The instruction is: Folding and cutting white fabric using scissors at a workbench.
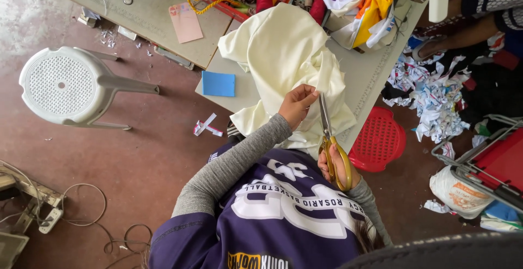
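From the head view, your left hand (297, 104) pinches the edge of the cream fabric (286, 62) that is heaped at the near edge of the surface (370, 70), holding it taut. Your right hand (333, 165) has its grip closed through the yellow-handled scissors (332, 143), blades at the fabric's edge beside your fingers. No finished cut shows; most of the cloth looks uncut.

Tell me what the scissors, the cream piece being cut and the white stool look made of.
Scissors: shiny grey blades, likely steel; glossy yellow handles, probably plastic or coated metal, in the right hand. Cream piece: matte woven fabric, judging by soft folds, pinched by the left hand. White stool: moulded plastic, with a perforated seat.
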